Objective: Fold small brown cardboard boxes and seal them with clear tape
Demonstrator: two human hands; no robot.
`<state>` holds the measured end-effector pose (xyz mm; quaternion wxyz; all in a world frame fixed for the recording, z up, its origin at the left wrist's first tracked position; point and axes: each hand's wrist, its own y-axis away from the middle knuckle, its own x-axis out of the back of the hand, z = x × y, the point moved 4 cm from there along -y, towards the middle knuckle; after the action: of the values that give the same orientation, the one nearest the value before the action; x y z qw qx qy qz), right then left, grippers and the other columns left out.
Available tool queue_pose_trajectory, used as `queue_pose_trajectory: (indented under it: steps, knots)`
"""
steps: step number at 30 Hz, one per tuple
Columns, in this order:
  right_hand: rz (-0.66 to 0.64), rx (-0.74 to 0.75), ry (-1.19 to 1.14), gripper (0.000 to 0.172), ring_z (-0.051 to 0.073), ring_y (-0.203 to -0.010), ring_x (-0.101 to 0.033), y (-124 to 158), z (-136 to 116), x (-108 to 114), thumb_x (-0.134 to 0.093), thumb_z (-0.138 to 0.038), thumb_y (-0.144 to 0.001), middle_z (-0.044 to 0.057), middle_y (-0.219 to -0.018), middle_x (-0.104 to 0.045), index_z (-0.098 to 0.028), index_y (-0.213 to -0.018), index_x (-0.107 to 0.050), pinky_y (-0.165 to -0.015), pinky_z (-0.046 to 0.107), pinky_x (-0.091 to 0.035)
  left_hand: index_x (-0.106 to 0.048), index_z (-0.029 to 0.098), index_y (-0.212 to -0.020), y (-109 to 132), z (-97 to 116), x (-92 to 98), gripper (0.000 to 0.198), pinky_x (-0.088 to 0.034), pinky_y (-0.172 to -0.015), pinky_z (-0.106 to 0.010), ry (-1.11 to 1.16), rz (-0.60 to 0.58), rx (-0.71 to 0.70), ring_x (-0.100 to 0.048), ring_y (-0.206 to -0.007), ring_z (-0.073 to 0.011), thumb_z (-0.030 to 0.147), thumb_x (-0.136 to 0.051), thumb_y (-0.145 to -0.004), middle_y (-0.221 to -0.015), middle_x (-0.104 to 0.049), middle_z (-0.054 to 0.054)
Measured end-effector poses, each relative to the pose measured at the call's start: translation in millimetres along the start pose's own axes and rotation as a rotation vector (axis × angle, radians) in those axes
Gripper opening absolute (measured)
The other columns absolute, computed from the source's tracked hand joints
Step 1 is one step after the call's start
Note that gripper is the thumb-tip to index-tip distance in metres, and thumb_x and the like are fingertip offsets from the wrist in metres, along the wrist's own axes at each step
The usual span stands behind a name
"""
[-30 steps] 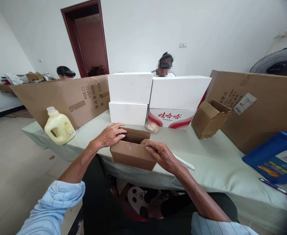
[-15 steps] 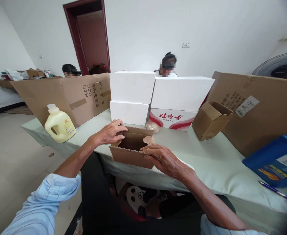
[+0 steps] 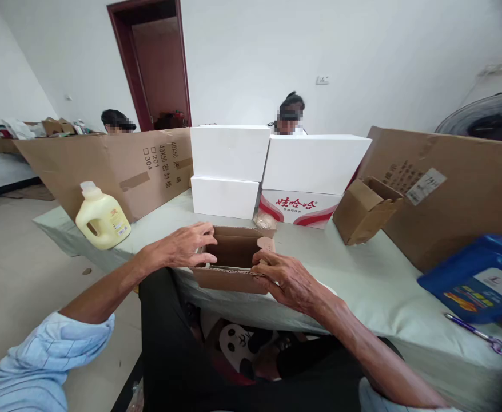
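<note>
A small brown cardboard box (image 3: pixel 229 281) stands with its top open at the near edge of the table, close to my body. At its left end is my left hand (image 3: pixel 186 246), fingers bent over the rim and thumb lower down by the near corner. My right hand (image 3: pixel 287 280) pinches the near wall at the right corner, thumb outside and fingers over the rim. An end flap (image 3: pixel 266 244) sticks up at the right side. The shaded interior shows bare brown walls; its floor is partly hidden.
White boxes (image 3: pixel 229 151) are stacked behind, with a crumpled clear plastic bundle (image 3: pixel 265 220) before them. A yellow jug (image 3: pixel 103 217) stands left. To the right are another small carton (image 3: pixel 360 212), a blue jug (image 3: pixel 478 280) and a purple pen-like tool (image 3: pixel 474 331). Two people sit beyond.
My left hand has slid down and nearer along the box's left end, its thumb now by the near corner. The box has tipped slightly toward me, showing more of its inside.
</note>
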<state>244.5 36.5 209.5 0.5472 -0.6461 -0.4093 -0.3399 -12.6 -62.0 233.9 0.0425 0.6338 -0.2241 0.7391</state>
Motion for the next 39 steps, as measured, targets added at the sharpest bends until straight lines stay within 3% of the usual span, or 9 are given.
queue_pose_trajectory:
  steps: [5, 10, 13, 16, 18, 22, 24, 27, 39]
  knots:
    - [0.210, -0.006, 0.089, 0.020, 0.019, -0.086, -0.066, 15, 14, 1, -0.057, -0.027, -0.109, 0.009, -0.108, -0.065, -0.021, -0.117, -0.074, -0.073, 0.031, -0.053, -0.078, 0.020, -0.114, 20, -23, 11.5, 0.039, -0.053, -0.104, -0.041, 0.184, 0.136, 0.041, -0.063, -0.116, -0.0286, 0.051, -0.082, -0.091, -0.127, -0.062, -0.012]
    - [0.352, -0.091, 0.146, 0.023, 0.021, -0.085, -0.065, 32, 27, 2, -0.066, -0.036, -0.106, 0.009, -0.107, -0.063, -0.024, -0.124, -0.073, -0.070, 0.032, -0.053, -0.076, 0.022, -0.122, 35, -52, -14.0, 0.061, -0.053, -0.111, -0.047, 0.297, 0.172, 0.124, -0.061, -0.123, -0.0313, 0.057, -0.093, -0.076, -0.128, -0.058, -0.012]
    - [0.428, -0.155, 0.147, 0.026, 0.022, -0.086, -0.064, 43, 39, 2, -0.069, -0.039, -0.104, 0.009, -0.106, -0.061, -0.024, -0.124, -0.073, -0.073, 0.034, -0.055, -0.073, 0.023, -0.126, 39, -60, -29.6, 0.074, -0.049, -0.117, -0.050, 0.382, 0.201, 0.164, -0.056, -0.137, -0.0363, 0.060, -0.097, -0.067, -0.142, -0.057, -0.015]
    - [0.498, -0.186, 0.115, 0.023, 0.023, -0.089, -0.063, 52, 52, 0, -0.071, -0.040, -0.103, 0.009, -0.105, -0.059, -0.023, -0.119, -0.074, -0.077, 0.036, -0.056, -0.067, 0.023, -0.130, 41, -59, -42.2, 0.083, -0.050, -0.114, -0.049, 0.477, 0.202, 0.200, -0.047, -0.151, -0.0413, 0.057, -0.100, -0.062, -0.159, -0.050, -0.019]
    - [0.520, -0.200, 0.082, 0.021, 0.023, -0.093, -0.062, 55, 59, -2, -0.072, -0.040, -0.102, 0.008, -0.103, -0.058, -0.023, -0.115, -0.075, -0.079, 0.036, -0.056, -0.062, 0.023, -0.128, 41, -57, -49.7, 0.083, -0.050, -0.111, -0.048, 0.543, 0.224, 0.221, -0.047, -0.152, -0.0419, 0.053, -0.101, -0.061, -0.160, -0.052, -0.020]
    - [0.530, -0.223, 0.022, 0.020, 0.025, -0.097, -0.061, 54, 64, -7, -0.073, -0.039, -0.102, 0.008, -0.104, -0.059, -0.023, -0.112, -0.075, -0.084, 0.038, -0.055, -0.057, 0.021, -0.116, 41, -55, -63.1, 0.075, -0.051, -0.101, -0.040, 0.609, 0.361, 0.281, -0.065, -0.122, -0.0329, 0.049, -0.100, -0.060, -0.135, -0.066, -0.015]
    - [0.541, -0.227, -0.009, 0.018, 0.024, -0.097, -0.060, 53, 63, -8, -0.074, -0.039, -0.101, 0.008, -0.103, -0.058, -0.023, -0.109, -0.075, -0.084, 0.037, -0.054, -0.056, 0.021, -0.112, 42, -56, -68.8, 0.074, -0.051, -0.090, -0.035, 0.608, 0.420, 0.326, -0.064, -0.103, -0.0262, 0.051, -0.099, -0.059, -0.118, -0.067, -0.009]
    - [0.571, -0.236, -0.057, 0.013, 0.023, -0.094, -0.058, 52, 62, -9, -0.075, -0.036, -0.099, 0.006, -0.099, -0.056, -0.024, -0.102, -0.073, -0.082, 0.036, -0.052, -0.056, 0.021, -0.111, 43, -55, -73.6, 0.075, -0.050, -0.084, -0.032, 0.625, 0.474, 0.359, -0.060, -0.095, -0.0227, 0.054, -0.099, -0.059, -0.109, -0.062, -0.005]
    - [0.622, -0.276, -0.118, 0.022, 0.022, -0.092, -0.057, 54, 66, -16, -0.076, -0.039, -0.099, 0.003, -0.098, -0.058, -0.024, -0.089, -0.064, -0.081, 0.033, -0.051, -0.042, 0.024, -0.135, 27, -37, -91.4, 0.107, -0.047, -0.106, -0.045, 0.740, 0.565, 0.282, -0.059, -0.127, -0.0340, 0.056, -0.103, -0.053, -0.152, -0.054, -0.020]
